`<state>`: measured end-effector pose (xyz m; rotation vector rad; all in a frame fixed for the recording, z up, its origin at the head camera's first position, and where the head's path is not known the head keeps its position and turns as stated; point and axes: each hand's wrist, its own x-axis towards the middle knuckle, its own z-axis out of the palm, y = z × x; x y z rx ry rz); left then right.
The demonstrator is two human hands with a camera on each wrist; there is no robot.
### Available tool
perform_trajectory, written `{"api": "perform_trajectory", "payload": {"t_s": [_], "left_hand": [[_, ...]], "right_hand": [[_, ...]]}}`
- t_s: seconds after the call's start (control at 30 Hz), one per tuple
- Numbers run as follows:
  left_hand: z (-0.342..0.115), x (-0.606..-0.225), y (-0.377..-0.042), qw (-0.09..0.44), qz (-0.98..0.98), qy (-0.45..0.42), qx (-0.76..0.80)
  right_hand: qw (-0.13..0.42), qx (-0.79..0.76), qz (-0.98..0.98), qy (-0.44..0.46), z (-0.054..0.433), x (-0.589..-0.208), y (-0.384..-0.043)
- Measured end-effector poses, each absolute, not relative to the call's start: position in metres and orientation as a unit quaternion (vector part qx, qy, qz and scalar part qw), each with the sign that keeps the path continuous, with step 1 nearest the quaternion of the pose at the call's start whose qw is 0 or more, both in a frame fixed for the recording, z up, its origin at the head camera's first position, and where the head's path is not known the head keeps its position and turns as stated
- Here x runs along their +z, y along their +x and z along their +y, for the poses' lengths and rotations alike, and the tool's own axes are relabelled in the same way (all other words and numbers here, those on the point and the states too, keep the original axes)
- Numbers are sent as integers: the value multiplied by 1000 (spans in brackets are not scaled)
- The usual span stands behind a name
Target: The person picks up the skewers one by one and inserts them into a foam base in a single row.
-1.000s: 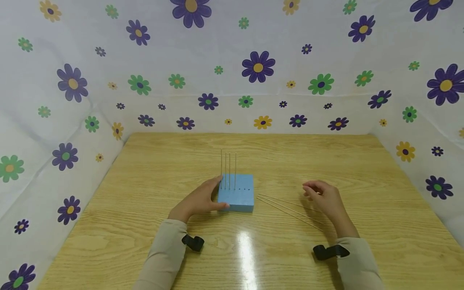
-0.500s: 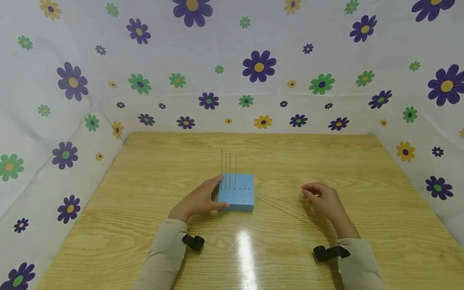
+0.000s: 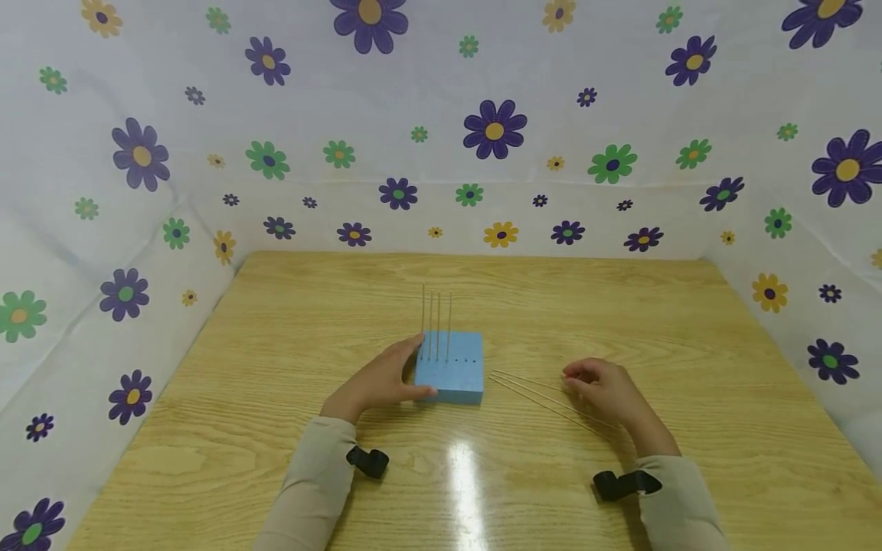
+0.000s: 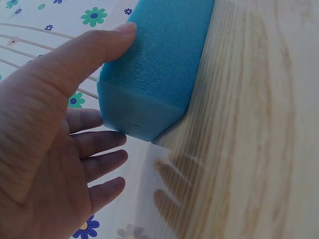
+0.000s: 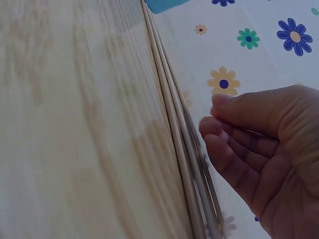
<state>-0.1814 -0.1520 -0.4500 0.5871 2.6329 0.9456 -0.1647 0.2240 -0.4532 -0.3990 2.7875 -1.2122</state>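
A blue foam block (image 3: pixel 458 375) lies on the wooden table, with several thin sticks (image 3: pixel 438 325) upright in holes along its top. My left hand (image 3: pixel 380 376) holds the block at its left end: in the left wrist view the thumb (image 4: pixel 112 40) presses one long face, while the index finger reaches the other side. Three more thin wooden sticks (image 3: pixel 544 394) lie fanned out to the right of the block. Above their right part is my right hand (image 3: pixel 609 389), fingers loosely bent. In the right wrist view its fingertips (image 5: pixel 212 127) are beside the sticks, and nothing shows between thumb and fingers.
Three bare holes (image 3: pixel 465 360) continue the row on the block's right half. White cloth with printed flowers (image 3: pixel 413 92) rises behind the table (image 3: pixel 310 298) and at both sides. Black straps with small cameras (image 3: pixel 623 484) sit on the wrists.
My right hand has come slightly left and nearer to me, from beyond the lying sticks to over them. The left hand, the block and the sticks keep their places.
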Motion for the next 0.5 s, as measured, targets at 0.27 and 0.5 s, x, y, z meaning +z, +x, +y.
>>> {"api": "perform_trajectory", "payload": {"t_s": [0.27,0.5], "left_hand": [[-151,-451,-182,139,912,206,326],[-151,-452,-182,137,913,203,327]], "right_hand": [[28,-348,925,-151,221,-457,-166],[32,-328,930,-165,218,-456,-169]]}}
